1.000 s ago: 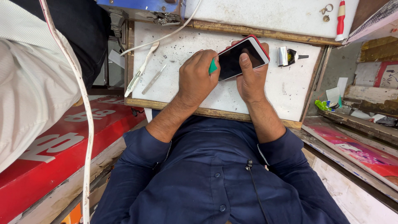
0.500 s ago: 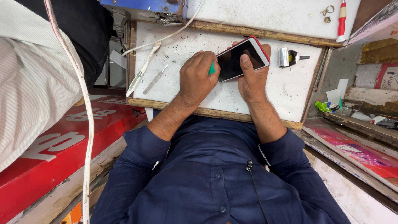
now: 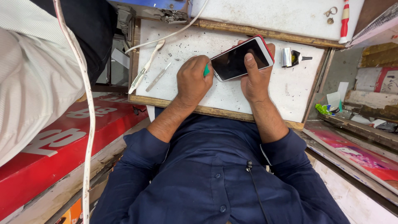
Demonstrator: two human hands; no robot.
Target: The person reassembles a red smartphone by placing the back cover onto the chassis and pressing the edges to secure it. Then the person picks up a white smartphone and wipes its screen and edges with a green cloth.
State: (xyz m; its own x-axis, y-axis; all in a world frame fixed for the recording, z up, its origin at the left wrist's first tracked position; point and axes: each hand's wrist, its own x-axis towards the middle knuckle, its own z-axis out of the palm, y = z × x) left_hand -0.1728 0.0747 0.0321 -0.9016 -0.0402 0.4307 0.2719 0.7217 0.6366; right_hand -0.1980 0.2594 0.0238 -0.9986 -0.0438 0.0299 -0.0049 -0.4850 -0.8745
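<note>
**Red-edged phone is pried at its corner on a speckled white worktop**

Red and white casing frames the dark-screened smartphone (image 3: pixel 242 58), which is held tilted on the white worktop (image 3: pixel 232 93), near its far edge. The phone is steadied by the right hand (image 3: pixel 255 79), thumb laid flat on the glass and fingers curled behind the far side. A small green pry tool (image 3: pixel 206 70) is pinched in the closed left hand (image 3: pixel 192 81) and pressed against the phone's lower left corner. The step in hand is judged to be the opening of the seam between screen and body. A steady slide of the tool along the edge, with the phone kept pinned, would be called for next. Metal tweezers (image 3: pixel 157 77) and a white cable (image 3: pixel 85 124) are seen to the left, a small metal clip (image 3: pixel 288 57) just right of the phone, a red-handled screwdriver (image 3: pixel 344 20) beyond.
</note>
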